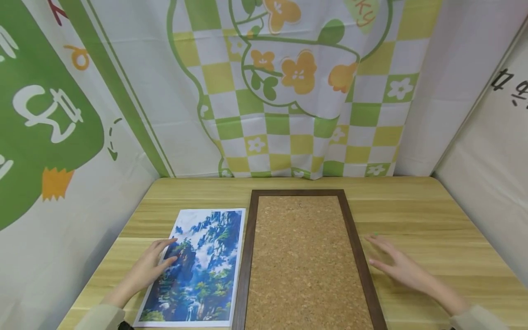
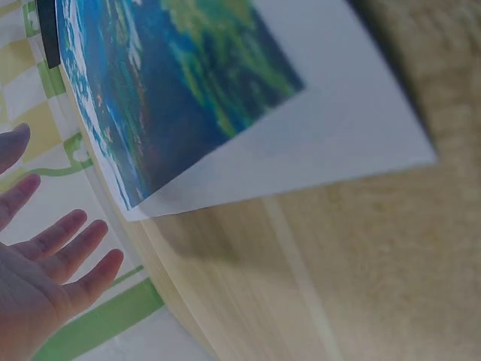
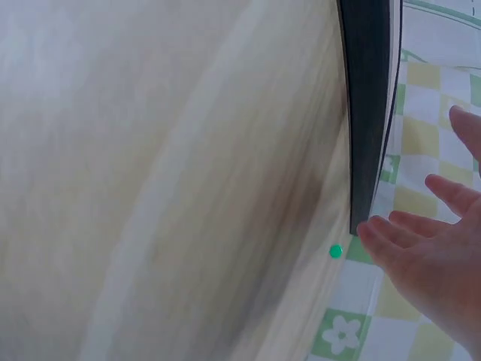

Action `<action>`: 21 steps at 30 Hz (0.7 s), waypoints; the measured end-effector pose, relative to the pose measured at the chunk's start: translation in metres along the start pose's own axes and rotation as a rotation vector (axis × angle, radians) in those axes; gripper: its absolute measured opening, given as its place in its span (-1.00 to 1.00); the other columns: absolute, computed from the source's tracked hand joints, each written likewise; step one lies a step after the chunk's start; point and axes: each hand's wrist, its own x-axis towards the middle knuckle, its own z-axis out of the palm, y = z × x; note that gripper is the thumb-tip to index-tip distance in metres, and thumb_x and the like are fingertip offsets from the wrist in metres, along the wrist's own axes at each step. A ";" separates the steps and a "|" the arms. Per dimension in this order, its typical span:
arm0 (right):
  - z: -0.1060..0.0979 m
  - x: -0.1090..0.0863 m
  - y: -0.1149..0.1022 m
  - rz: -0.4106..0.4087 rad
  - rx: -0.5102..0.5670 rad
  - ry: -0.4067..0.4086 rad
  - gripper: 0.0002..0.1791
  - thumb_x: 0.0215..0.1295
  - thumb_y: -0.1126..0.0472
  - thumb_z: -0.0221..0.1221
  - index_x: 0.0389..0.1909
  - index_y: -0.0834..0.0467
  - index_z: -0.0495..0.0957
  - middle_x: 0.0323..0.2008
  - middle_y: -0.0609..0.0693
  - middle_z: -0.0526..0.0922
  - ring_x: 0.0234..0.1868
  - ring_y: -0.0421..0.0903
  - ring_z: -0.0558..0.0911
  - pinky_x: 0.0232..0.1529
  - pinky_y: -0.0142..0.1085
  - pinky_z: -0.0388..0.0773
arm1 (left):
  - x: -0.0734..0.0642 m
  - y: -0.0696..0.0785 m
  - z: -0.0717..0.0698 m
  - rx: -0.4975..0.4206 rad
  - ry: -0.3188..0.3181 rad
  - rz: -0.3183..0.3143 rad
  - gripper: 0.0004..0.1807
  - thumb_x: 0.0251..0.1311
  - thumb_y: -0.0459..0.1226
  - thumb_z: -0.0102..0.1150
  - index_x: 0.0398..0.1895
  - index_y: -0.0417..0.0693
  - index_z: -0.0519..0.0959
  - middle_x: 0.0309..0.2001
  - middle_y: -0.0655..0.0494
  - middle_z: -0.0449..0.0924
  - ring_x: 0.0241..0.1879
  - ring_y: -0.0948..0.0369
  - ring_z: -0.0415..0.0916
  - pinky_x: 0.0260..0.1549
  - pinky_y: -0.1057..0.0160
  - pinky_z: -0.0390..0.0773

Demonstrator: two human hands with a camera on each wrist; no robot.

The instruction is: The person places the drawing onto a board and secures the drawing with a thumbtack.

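Head view: I see a blue-green landscape print on paper lower left, the left hand loose at its edge; a brown-framed rectangular cork board separates it from the relaxed right hand. Left wrist: checked yellow-green cloth, left. Right wrist: round green dot, lower right.

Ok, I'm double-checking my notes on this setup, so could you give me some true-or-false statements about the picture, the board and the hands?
1. The landscape print lies left of the framed cork board in the head view. True.
2. The cork board's border is white. False: its frame is dark brown.
3. The left hand is at the left side of the landscape print. True.
4. The right hand holds the landscape print. False: it holds nothing.
5. The table has a wood-grain top. True.
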 end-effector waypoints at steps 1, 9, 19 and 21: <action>0.001 0.000 0.000 -0.012 0.007 0.003 -0.39 0.20 0.14 0.09 0.22 0.31 0.19 0.20 0.38 0.15 0.16 0.40 0.14 -0.03 0.31 0.13 | 0.000 -0.001 0.000 -0.014 -0.005 -0.010 -0.47 0.15 -0.21 0.09 0.16 -0.27 0.29 0.05 -0.36 0.25 0.01 -0.28 0.24 -0.15 -0.27 0.30; 0.009 0.000 0.001 -0.016 0.115 -0.056 -0.39 0.17 0.16 0.12 0.18 0.38 0.21 0.16 0.43 0.17 0.05 0.38 0.31 -0.10 0.04 0.40 | -0.001 -0.013 0.001 -0.068 -0.003 -0.060 -0.50 0.11 -0.29 0.12 0.11 -0.30 0.31 0.00 -0.37 0.25 -0.09 -0.27 0.32 -0.21 -0.21 0.37; 0.012 0.000 0.005 -0.055 0.221 -0.091 -0.42 0.15 0.23 0.13 0.10 0.50 0.24 0.08 0.50 0.21 -0.05 0.31 0.39 -0.15 -0.13 0.48 | -0.002 -0.021 0.000 -0.077 -0.013 -0.087 -0.56 0.00 -0.42 0.17 0.01 -0.34 0.37 -0.10 -0.37 0.30 -0.21 -0.16 0.39 -0.31 -0.07 0.47; 0.012 0.000 0.005 -0.054 0.232 -0.106 -0.43 0.16 0.23 0.13 0.10 0.51 0.24 0.10 0.52 0.18 -0.04 0.31 0.38 -0.15 -0.14 0.48 | -0.001 -0.023 0.000 -0.081 -0.021 -0.095 -0.56 -0.02 -0.44 0.17 -0.01 -0.35 0.39 -0.13 -0.36 0.31 -0.24 -0.11 0.40 -0.32 -0.04 0.48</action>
